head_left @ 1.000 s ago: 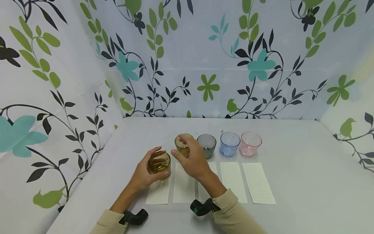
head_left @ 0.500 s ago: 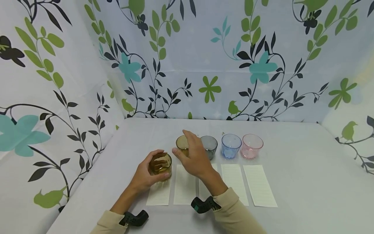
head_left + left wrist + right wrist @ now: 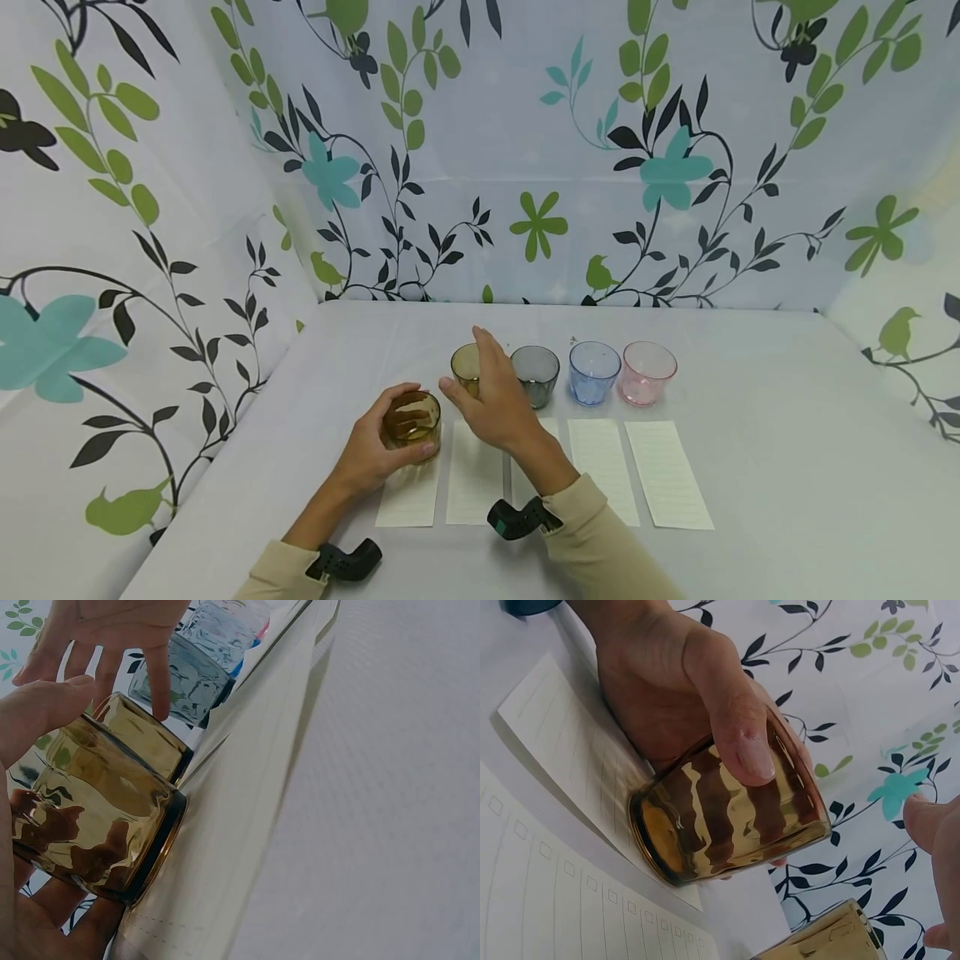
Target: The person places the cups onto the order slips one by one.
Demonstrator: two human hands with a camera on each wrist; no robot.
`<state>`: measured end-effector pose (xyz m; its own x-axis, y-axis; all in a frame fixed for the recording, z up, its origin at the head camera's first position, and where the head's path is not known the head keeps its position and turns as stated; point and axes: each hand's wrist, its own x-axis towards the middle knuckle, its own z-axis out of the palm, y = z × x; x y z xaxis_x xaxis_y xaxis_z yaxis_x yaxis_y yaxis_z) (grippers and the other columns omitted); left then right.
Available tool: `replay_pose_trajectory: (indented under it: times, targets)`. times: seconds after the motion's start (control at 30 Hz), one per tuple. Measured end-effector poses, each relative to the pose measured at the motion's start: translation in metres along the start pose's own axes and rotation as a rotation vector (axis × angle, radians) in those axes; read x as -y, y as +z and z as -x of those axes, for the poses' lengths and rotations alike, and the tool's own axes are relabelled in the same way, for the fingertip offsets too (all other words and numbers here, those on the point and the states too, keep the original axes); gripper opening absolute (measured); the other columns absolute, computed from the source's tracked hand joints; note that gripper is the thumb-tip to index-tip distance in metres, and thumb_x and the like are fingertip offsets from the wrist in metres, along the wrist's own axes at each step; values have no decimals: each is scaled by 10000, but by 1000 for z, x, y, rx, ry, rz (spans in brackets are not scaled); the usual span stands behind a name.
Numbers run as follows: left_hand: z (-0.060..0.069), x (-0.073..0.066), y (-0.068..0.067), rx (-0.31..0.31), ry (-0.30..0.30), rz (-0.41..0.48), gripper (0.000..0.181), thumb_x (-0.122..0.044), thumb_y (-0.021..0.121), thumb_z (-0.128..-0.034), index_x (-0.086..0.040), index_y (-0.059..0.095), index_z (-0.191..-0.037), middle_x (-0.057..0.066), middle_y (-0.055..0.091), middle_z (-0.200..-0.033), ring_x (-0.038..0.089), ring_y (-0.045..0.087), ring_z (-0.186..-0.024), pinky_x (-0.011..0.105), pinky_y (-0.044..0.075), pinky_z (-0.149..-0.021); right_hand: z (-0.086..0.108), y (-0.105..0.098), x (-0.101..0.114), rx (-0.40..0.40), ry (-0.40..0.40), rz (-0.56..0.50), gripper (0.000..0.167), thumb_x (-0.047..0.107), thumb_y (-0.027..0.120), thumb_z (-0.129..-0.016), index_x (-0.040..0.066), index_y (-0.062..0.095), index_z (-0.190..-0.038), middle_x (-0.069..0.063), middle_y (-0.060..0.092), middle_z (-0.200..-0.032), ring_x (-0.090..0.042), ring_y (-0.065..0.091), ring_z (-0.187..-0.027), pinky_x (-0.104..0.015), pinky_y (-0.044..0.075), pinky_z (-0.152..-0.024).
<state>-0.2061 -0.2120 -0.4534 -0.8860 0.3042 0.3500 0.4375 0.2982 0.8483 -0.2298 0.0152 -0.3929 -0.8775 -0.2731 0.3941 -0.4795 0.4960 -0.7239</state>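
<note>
My left hand (image 3: 371, 446) grips an amber glass tumbler (image 3: 414, 414) by its side, thumb in front and fingers behind. The tumbler is upright over the upper end of the leftmost paper strip (image 3: 406, 500); in the right wrist view, its base lies close to the paper. My right hand (image 3: 498, 408) is raised with straightened fingers, in front of a second amber tumbler (image 3: 463, 367), which it partly hides. The left wrist view shows this hand (image 3: 120, 622) with spread fingers, holding nothing.
To the right stand a grey tumbler (image 3: 536, 379), a blue tumbler (image 3: 592, 375) and a pink tumbler (image 3: 647, 377) in a row. Several lined paper strips (image 3: 670, 479) lie in front of them on the white table (image 3: 787, 467). A patterned cloth (image 3: 510, 125) surrounds the table.
My right hand's fingers have straightened upward from their earlier bend over the second amber tumbler. My left hand keeps its grip on the first tumbler at nearly the same spot.
</note>
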Motion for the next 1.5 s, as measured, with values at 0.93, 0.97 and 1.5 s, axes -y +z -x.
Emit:
replay_pose_trajectory:
  times: [0.93, 0.97, 1.5]
  targets:
    - [0, 4, 2, 27, 18, 46, 742, -134, 818, -844, -192, 434, -1477, 94, 581, -1385, 315, 622, -1209, 363, 503, -1027, -4, 9, -22, 28, 29, -64, 821, 342, 644, -996, 81, 175, -1617, -140, 169, -1680, -295, 151, -1551, -529, 194, -1223]
    - [0, 4, 2, 28, 23, 47, 743, -131, 817, -845, -184, 432, -1479, 100, 580, -1385, 320, 623, -1209, 359, 503, -1026, -4, 9, -23, 28, 30, -64, 818, 341, 643, -996, 84, 177, -1617, -132, 160, -1683, -293, 148, -1552, -529, 193, -1224]
    - [-1, 4, 0, 34, 36, 78, 753, -94, 815, -839, -164, 428, -1482, 125, 570, -1393, 345, 620, -1216, 356, 506, -1024, -5, 13, -26, 42, 51, -142, 839, 360, 604, -1012, 114, 96, -1632, -118, 73, -1698, -283, 100, -1559, -540, 162, -1228]
